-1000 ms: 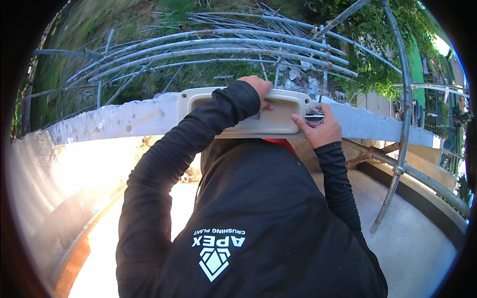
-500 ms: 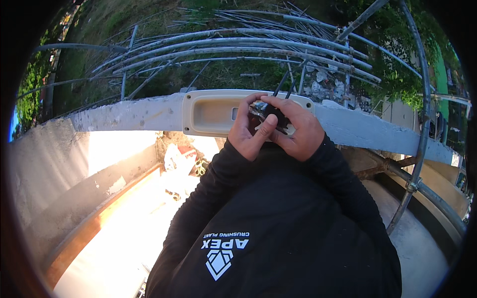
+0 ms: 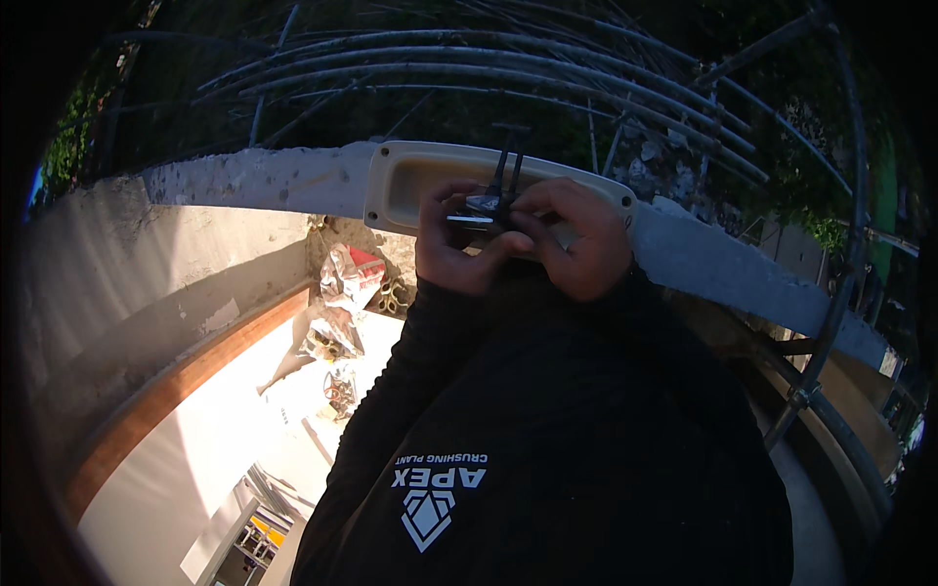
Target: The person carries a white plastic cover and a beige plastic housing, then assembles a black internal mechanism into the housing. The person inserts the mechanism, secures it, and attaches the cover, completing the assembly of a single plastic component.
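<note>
A small dark, glossy device (image 3: pixel 481 205) with two thin black arms is held between both hands, its arms pointing away from me. My left hand (image 3: pixel 451 244) curls round its left side, thumb along the near edge. Pinching at the right side of the device is my right hand (image 3: pixel 586 239), fingers bent, contact partly hidden in shadow. Beneath and behind the hands, a beige oblong housing (image 3: pixel 399 186), hollow with rounded corners and corner holes, lies on the wall's top ledge. The hands hide part of its hollow.
The concrete ledge (image 3: pixel 274 181) runs left and right, with scaffold pipes (image 3: pixel 469 59) beyond it. An upright pipe (image 3: pixel 831 322) stands at right. Below left are a red and white sack (image 3: pixel 350 276), crumpled plastic (image 3: pixel 332 332) and a brown-edged sunlit surface (image 3: pixel 186 396).
The device has turned in my hands, so its arms show more fully. My left hand has shifted slightly left and the view has moved, with the outdoor side now darker.
</note>
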The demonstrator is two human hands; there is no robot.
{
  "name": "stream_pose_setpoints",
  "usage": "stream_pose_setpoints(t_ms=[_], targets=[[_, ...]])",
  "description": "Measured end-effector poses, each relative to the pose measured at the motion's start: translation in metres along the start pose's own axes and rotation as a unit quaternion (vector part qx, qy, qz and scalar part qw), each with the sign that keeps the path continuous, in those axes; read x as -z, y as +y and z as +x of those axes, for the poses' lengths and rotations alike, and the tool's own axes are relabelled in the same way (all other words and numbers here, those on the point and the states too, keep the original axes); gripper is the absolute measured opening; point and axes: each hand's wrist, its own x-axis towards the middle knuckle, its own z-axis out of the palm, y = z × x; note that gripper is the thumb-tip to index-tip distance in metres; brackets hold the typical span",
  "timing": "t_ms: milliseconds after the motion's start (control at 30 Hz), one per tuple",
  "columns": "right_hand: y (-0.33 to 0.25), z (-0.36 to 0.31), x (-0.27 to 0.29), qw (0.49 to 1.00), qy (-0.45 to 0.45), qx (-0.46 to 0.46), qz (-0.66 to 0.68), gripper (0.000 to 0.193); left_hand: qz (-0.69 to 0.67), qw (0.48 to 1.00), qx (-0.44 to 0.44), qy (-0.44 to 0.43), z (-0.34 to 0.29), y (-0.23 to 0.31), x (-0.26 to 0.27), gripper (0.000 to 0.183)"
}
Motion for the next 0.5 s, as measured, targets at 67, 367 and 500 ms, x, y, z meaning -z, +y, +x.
stream_pose_setpoints(t_ms=[67,367,500], targets=[[0.003,0.001,-0.003,1.0,-0.007,-0.016,0.017,0.015,0.009,1.0,-0.001,-0.009,0.005,-0.002,0.002,0.077],[0.019,0.004,-0.01,0.99,0.022,-0.022,0.136,0.031,0.071,0.987,-0.114,-0.083,0.024,-0.016,0.003,0.072],[0.033,0.008,0.007,0.996,0.016,0.066,0.049,0.034,0.113,0.973,-0.156,-0.129,0.039,-0.021,0.002,0.071]])
